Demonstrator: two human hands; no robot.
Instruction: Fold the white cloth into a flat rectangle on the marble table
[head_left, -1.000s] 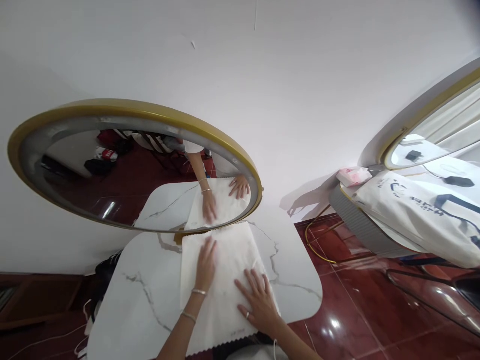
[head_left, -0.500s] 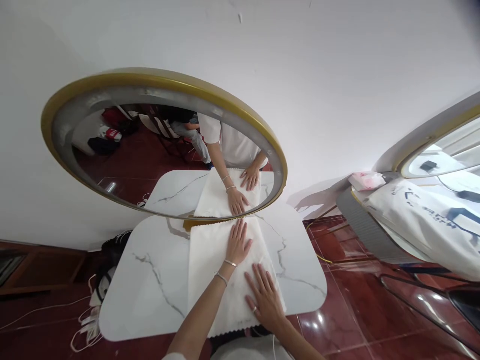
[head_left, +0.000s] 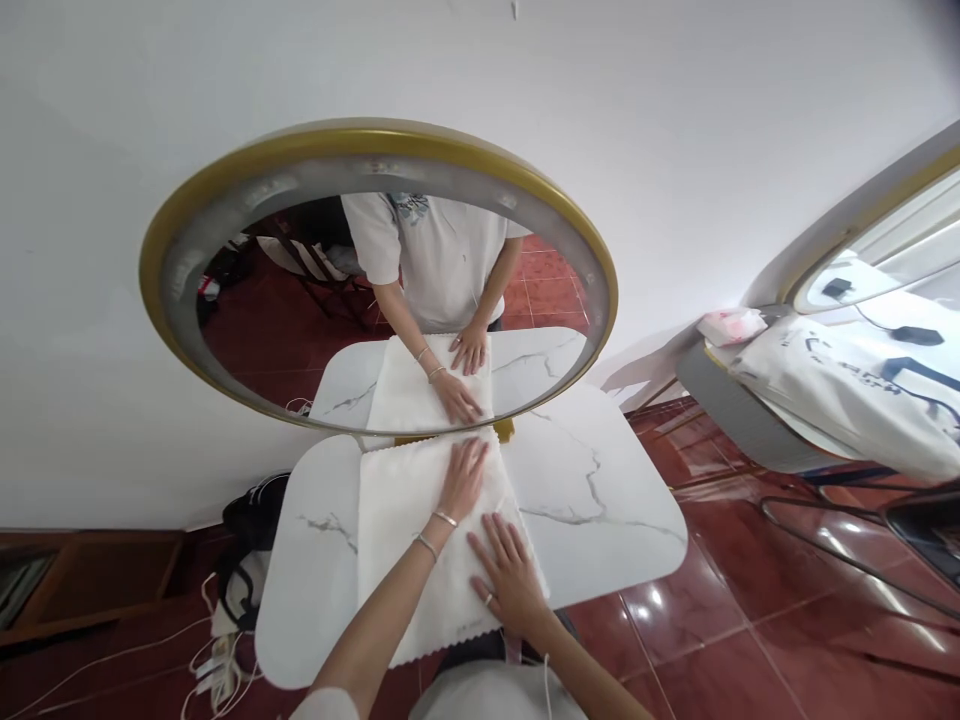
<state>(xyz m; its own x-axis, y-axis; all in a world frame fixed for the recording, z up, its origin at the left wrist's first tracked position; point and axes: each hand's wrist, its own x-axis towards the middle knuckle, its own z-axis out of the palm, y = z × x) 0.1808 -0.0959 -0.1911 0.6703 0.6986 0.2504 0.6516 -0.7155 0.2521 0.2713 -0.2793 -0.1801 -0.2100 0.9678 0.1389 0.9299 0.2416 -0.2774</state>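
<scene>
A white cloth [head_left: 409, 530] with a zigzag-cut edge lies spread on the white marble-patterned table [head_left: 622, 510], its near edge reaching the table's front edge. My left hand [head_left: 463, 478], with two bracelets at the wrist, rests on the far part of the cloth, palm down and fingers stretched out. Nearer to me, my right hand [head_left: 510, 575] lies flat on the cloth's right side with its fingers spread and a ring on one. Neither hand grips anything.
An oval gold-rimmed mirror [head_left: 379, 140] stands at the table's back and reflects my arms and the cloth. To the right is another table with a white printed bag [head_left: 877, 385] and a tissue pack [head_left: 731, 325]. Cables and a power strip [head_left: 217, 670] lie on the floor at left.
The cloth has shifted left across the table together with both hands, which stay flat on it. The camera view has turned, so the mirror and table appear further right.
</scene>
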